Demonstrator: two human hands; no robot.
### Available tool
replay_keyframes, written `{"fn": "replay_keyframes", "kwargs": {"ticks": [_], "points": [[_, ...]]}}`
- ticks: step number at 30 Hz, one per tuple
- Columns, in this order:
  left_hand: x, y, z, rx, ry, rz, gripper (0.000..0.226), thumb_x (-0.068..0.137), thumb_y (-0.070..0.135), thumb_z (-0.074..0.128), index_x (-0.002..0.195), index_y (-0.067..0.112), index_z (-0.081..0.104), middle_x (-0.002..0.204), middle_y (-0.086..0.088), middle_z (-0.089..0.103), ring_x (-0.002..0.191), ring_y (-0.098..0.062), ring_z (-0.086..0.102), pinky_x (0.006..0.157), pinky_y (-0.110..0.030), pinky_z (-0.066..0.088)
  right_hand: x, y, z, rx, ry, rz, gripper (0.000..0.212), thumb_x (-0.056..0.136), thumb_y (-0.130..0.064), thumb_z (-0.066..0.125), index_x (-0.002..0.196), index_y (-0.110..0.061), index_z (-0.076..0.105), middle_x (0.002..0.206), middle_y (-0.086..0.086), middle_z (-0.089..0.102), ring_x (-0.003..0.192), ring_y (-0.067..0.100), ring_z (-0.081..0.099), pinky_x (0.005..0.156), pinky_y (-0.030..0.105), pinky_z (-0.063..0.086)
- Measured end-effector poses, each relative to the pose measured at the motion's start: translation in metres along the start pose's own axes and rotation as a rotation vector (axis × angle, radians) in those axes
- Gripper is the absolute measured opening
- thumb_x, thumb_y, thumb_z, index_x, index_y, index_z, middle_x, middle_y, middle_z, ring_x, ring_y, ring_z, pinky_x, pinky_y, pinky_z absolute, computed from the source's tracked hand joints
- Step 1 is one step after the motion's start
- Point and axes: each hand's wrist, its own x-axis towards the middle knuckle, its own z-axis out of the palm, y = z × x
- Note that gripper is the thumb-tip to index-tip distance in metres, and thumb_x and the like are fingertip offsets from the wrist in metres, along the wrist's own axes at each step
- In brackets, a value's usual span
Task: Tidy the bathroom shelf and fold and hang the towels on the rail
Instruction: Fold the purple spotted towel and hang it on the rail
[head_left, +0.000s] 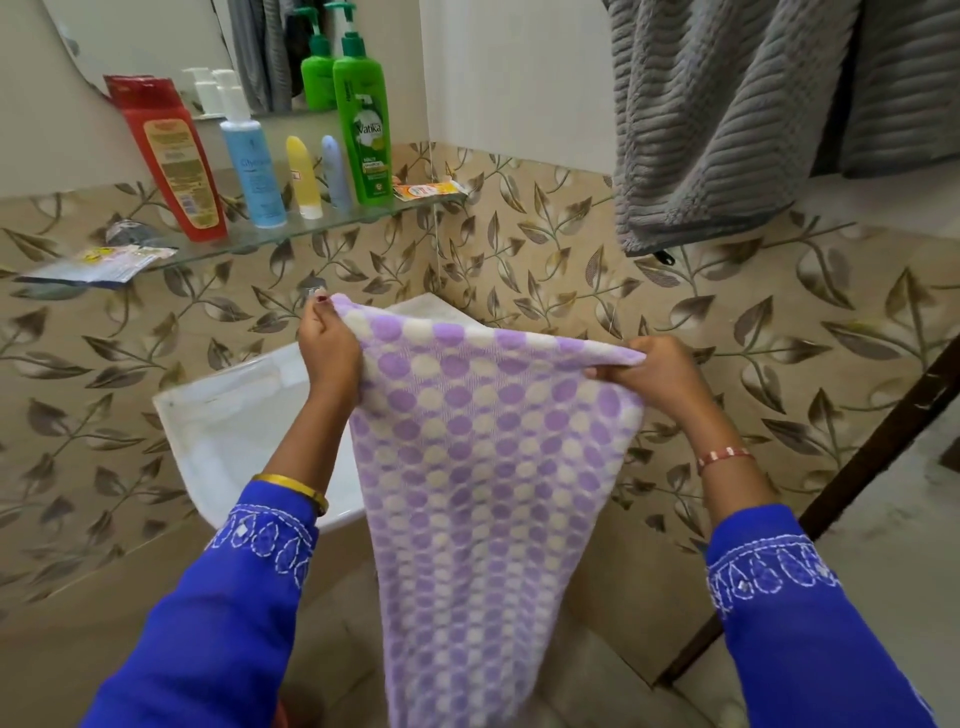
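Observation:
A purple and white dotted towel hangs lengthwise in front of me, stretched between both hands. My left hand grips its upper left corner. My right hand pinches the upper right corner. A grey ribbed towel hangs at the upper right; the rail itself is hidden. On the glass shelf stand a red bottle, a blue pump bottle, a yellow tube, a pale blue tube and a green pump bottle.
A white basin sits below the shelf, partly behind the dotted towel. Sachets lie at the shelf's left end and a packet at its right end. A mirror hangs above. A dark door edge runs diagonally at right.

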Motion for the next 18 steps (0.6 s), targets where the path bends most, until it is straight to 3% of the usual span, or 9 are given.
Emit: {"fn": "replay_keyframes", "kwargs": {"ticks": [2,4,6,8,10,11,12,14,18], "points": [[0.002,-0.003,-0.001,-0.058,-0.005,-0.064,0.043,0.098,0.039,0.027,0.119,0.011,0.052,0.119,-0.008,0.058,0.108,-0.020,0.054,0.080,-0.020,0.047,0.000,0.002,-0.004,0.058,0.004,-0.008,0.044,0.064,-0.035,0.081,0.064,0.003,0.059,0.055,0.005,0.054,0.053,0.014,0.047,0.051,0.027,0.038],[0.002,-0.005,-0.001,-0.094,-0.006,-0.165,0.052,0.096,0.048,0.026,0.122,0.011,0.051,0.121,-0.009,0.058,0.109,-0.023,0.055,0.083,-0.025,0.047,0.000,0.006,-0.007,0.230,-0.015,0.011,0.047,0.066,-0.027,0.081,0.081,0.012,0.059,0.068,0.011,0.055,0.063,0.018,0.050,0.057,0.031,0.040],[0.000,-0.007,-0.003,-0.096,-0.062,-0.239,0.066,0.091,0.060,0.023,0.129,0.012,0.047,0.127,-0.010,0.055,0.111,-0.025,0.054,0.092,-0.033,0.045,-0.002,0.006,-0.009,0.389,-0.036,0.048,0.039,0.068,-0.019,0.079,0.085,0.009,0.058,0.073,0.010,0.057,0.066,0.018,0.052,0.057,0.029,0.043],[-0.004,-0.003,-0.008,-0.226,-0.210,-0.302,0.064,0.088,0.064,0.026,0.125,0.017,0.051,0.114,-0.004,0.061,0.095,-0.021,0.060,0.082,-0.033,0.049,-0.002,0.006,-0.010,0.581,-0.060,0.061,0.020,0.070,-0.009,0.076,0.078,-0.004,0.058,0.070,0.003,0.059,0.063,0.014,0.054,0.051,0.021,0.045],[-0.001,-0.001,-0.016,-0.379,-0.362,-0.320,0.032,0.081,0.047,0.046,0.089,0.019,0.059,0.080,-0.001,0.062,0.072,-0.016,0.057,0.066,-0.027,0.049,-0.001,0.005,-0.008,0.811,-0.077,0.066,0.019,0.070,-0.002,0.073,0.077,-0.014,0.059,0.070,-0.001,0.063,0.064,0.011,0.059,0.052,0.019,0.049],[0.002,0.000,-0.020,-0.407,-0.426,-0.312,0.017,0.072,0.033,0.050,0.075,0.016,0.052,0.073,-0.003,0.055,0.068,-0.017,0.053,0.063,-0.027,0.046,-0.001,0.004,-0.006,0.908,-0.062,0.075,0.019,0.070,-0.001,0.072,0.078,-0.014,0.060,0.071,-0.001,0.067,0.065,0.012,0.062,0.054,0.020,0.051],[0.005,-0.001,-0.022,-0.373,-0.491,-0.290,0.014,0.062,0.020,0.047,0.074,0.012,0.047,0.075,-0.007,0.050,0.070,-0.019,0.050,0.063,-0.028,0.043,-0.002,0.002,-0.002,0.986,-0.030,0.091,0.017,0.070,-0.001,0.072,0.080,-0.012,0.062,0.072,-0.001,0.069,0.066,0.012,0.065,0.056,0.022,0.052],[0.006,-0.003,-0.023,-0.204,-0.595,-0.174,0.038,0.052,0.005,0.042,0.089,0.005,0.048,0.087,-0.012,0.049,0.076,-0.024,0.049,0.061,-0.029,0.043,-0.002,-0.002,0.005,1.067,0.060,0.132,0.015,0.070,0.000,0.071,0.080,-0.009,0.065,0.070,0.000,0.072,0.065,0.012,0.067,0.057,0.022,0.054],[0.003,-0.010,-0.022,-0.147,-0.564,-0.028,0.049,0.062,-0.002,0.055,0.111,-0.003,0.051,0.097,-0.015,0.058,0.086,-0.025,0.056,0.071,-0.030,0.049,0.002,-0.009,0.009,1.038,0.150,0.160,0.018,0.067,0.000,0.076,0.082,-0.004,0.066,0.069,0.003,0.072,0.064,0.015,0.065,0.060,0.025,0.054]]}}
